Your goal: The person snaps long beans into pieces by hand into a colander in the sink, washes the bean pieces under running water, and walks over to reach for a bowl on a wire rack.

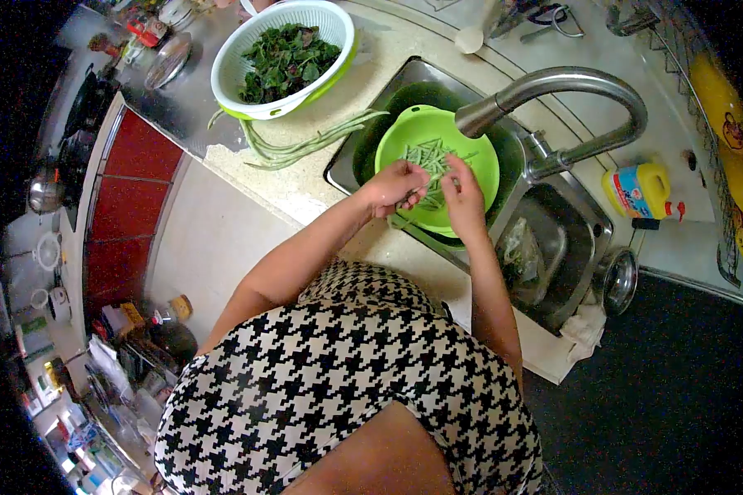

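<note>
Over a lime-green colander [487, 177] in the left sink basin, both my hands are close together. Cut or snapped pieces of long bean [425, 155] lie inside it. My left hand [396, 188] is closed, its fingers curled around a long bean [400, 221], part of which hangs below the hand. Facing it from the right, my right hand [464, 196] has its fingers bent inward near the left fingertips; what lies between them is too small to make out. Several whole long beans [293, 151] rest on the counter left of the sink.
A white basket [221, 74] of dark leafy greens [293, 62] stands on the counter [293, 194]. The faucet [586, 78] arches over the colander's right side. A plastic bag [520, 252] sits in the right basin [561, 223], and a yellow bottle [640, 190] stands beyond.
</note>
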Available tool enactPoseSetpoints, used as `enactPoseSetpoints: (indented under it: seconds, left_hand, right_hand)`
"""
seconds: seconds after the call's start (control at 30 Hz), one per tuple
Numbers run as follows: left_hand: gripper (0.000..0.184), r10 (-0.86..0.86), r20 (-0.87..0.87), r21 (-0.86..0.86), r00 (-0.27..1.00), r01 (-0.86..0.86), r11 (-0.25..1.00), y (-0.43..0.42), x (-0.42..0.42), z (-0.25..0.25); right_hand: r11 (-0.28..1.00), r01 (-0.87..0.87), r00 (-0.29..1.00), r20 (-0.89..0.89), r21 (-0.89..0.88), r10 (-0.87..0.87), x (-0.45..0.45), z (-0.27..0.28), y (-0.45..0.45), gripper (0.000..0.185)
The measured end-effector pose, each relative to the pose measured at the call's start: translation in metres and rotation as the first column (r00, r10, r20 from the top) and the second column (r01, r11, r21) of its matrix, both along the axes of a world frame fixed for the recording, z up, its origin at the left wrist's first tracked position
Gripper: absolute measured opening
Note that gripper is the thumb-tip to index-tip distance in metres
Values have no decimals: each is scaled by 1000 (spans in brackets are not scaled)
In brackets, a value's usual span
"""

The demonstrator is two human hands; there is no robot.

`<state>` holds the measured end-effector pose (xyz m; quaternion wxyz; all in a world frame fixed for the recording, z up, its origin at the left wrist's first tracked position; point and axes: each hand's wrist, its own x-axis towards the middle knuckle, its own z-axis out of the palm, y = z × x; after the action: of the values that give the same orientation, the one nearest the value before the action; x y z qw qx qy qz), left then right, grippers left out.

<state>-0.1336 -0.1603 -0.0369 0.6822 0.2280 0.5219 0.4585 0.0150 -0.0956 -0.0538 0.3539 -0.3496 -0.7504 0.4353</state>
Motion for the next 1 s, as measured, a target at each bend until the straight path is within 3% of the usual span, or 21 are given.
enactPoseSetpoints:
  seconds: [0.07, 0.13, 0.17, 0.27, 0.3, 0.4, 0.5, 0.6, 0.67, 0.8, 0.9, 1.0]
  left_hand:
    - [12, -32, 18, 29, 999, 32, 999, 2, 0, 10]
    - [14, -90, -102, 106, 991, 101, 989, 0, -1, 4]
    - [16, -112, -164, 141, 980, 135, 981, -1, -2, 3]
    - [20, -53, -373, 134, 926, 111, 985, -7, -3, 10]
    - [20, -57, -373, 136, 926, 115, 984, -7, -2, 7]
    - [21, -85, -435, 130, 896, 156, 979, -6, -1, 7]
    - [25, -139, -554, 96, 821, 228, 969, -6, 1, 17]
    - [32, -159, -488, 76, 858, 224, 972, -8, 3, 8]
    - [35, -155, -352, 65, 923, 189, 980, -6, 1, 7]
    - [37, -164, -183, 141, 969, 191, 971, -4, -3, -21]
    - [38, -155, -112, 148, 982, 171, 974, -7, 0, -21]
    - [37, -178, -54, 191, 983, 185, 964, -10, 1, -20]
  right_hand:
    - [991, -99, 995, -21, -85, 97, 2, 19, -3, 13]
    - [988, -130, 991, 29, -83, 133, 5, 28, 0, 11]
    - [994, -38, 999, 29, -105, 42, 6, 26, 4, 11]
    - [961, -41, 971, 239, 273, -26, 11, 26, 11, 13]
    - [845, -114, 946, 318, 522, -69, 9, 38, 8, 17]
    - [637, -247, 934, 354, 730, -43, -1, 33, 0, 14]
    - [843, -312, 834, 551, 437, 23, -1, 15, -8, 16]
    - [925, -227, 849, 527, 305, 35, -4, 14, -11, 18]
    - [991, -124, 932, 349, 55, 97, -6, 5, -11, 19]
    - [908, -99, 989, 56, -407, 133, -8, -2, -8, 19]
    - [837, -203, 978, -65, -508, 198, -5, -20, 0, 20]
    - [789, -197, 980, -102, -581, 169, -1, -25, 3, 20]
